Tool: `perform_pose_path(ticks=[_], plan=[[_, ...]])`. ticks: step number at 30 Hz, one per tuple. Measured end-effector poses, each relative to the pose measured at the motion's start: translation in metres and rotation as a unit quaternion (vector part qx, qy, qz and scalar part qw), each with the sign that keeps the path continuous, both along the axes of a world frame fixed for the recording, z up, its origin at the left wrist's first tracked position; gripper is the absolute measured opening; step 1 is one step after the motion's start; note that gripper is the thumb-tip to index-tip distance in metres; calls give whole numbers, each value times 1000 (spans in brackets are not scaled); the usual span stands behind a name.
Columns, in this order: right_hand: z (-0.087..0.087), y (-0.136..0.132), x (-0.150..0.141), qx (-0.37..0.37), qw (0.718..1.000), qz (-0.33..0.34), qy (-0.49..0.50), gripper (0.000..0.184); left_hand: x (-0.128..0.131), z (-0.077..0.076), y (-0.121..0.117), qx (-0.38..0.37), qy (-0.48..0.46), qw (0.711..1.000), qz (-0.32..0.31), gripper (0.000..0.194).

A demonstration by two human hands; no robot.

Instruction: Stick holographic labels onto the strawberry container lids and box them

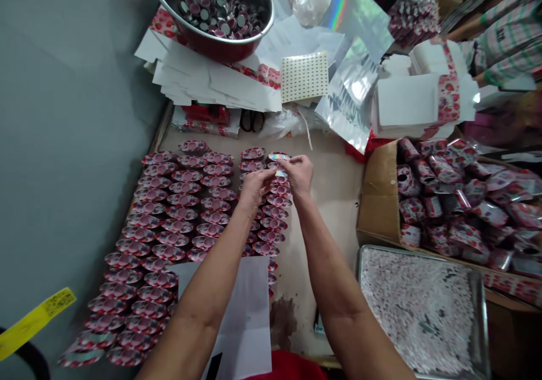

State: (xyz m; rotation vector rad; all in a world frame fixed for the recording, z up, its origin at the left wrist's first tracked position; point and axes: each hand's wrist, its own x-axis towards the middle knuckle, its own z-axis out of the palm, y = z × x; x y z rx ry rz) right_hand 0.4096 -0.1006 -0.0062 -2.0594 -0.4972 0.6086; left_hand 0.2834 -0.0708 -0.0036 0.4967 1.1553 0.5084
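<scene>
Both hands meet at the top of the rightmost column of small eye-shaped pink-and-red printed packs (275,212), each with a round pink disc in its middle. My left hand (255,189) is closed in a pinch, and its fingertips reach a small shiny rainbow-coloured piece (280,173). My right hand (300,174) is also pinched, its fingers at the other side of that piece. Just above the fingertips is another pack (279,157) with a shiny top. Fingers partly hide the contact. More packs (182,213) stand in columns to the left.
A steel bowl (212,44) of round discs stands on white card sheets at the back. Near it are a sticker sheet (305,78) and foil bags (353,81). On the right are a carton (379,193) of printed packs and a metal tray (480,312). A co-worker's sleeve (508,41) shows top right.
</scene>
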Motion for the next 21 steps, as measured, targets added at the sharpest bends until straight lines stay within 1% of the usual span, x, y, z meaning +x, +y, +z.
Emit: perform_pose_path(ticks=[2, 3, 5, 6, 7, 8, 10, 11, 13, 15, 18, 19, 21], plan=[[-1, -8, -1, 18, 999, 13, 50, 46, -2, -6, 0, 21, 5, 1000, 6, 40], [-1, -13, 1, 23, 995, 25, 97, 49, -3, -10, 0, 37, 16, 999, 4, 39], [-3, -23, 7, 20, 976, 53, 210, 58, -4, -18, 1, 93, 63, 994, -5, 35], [-4, -27, 11, 15, 966, 62, 252, 61, -4, -21, 2, 135, 99, 986, -13, 31], [-7, -29, 15, 12, 960, 64, 273, 62, -3, -24, 3, 184, 143, 972, -24, 27], [-10, -31, 20, 11, 960, 58, 274, 60, -1, -25, 5, 235, 191, 952, -38, 23], [-19, -28, 29, 18, 972, 34, 230, 49, 5, -26, 7, 327, 293, 896, -69, 15], [-25, -26, 32, 21, 980, 24, 197, 44, 9, -25, 8, 359, 341, 865, -84, 12], [-35, -18, 38, 13, 991, 23, 134, 38, 17, -22, 9, 396, 419, 810, -107, 10], [-42, -12, 42, -15, 996, 45, 78, 33, 23, -19, 9, 416, 468, 770, -124, 10], [-47, -5, 46, -62, 995, 83, 7, 29, 27, -18, 7, 445, 498, 729, -148, 10], [-46, -4, 46, -76, 993, 91, -14, 28, 27, -19, 7, 451, 500, 723, -155, 9], [-44, -3, 46, -106, 989, 94, -50, 29, 28, -22, 7, 451, 499, 721, -164, 9]])
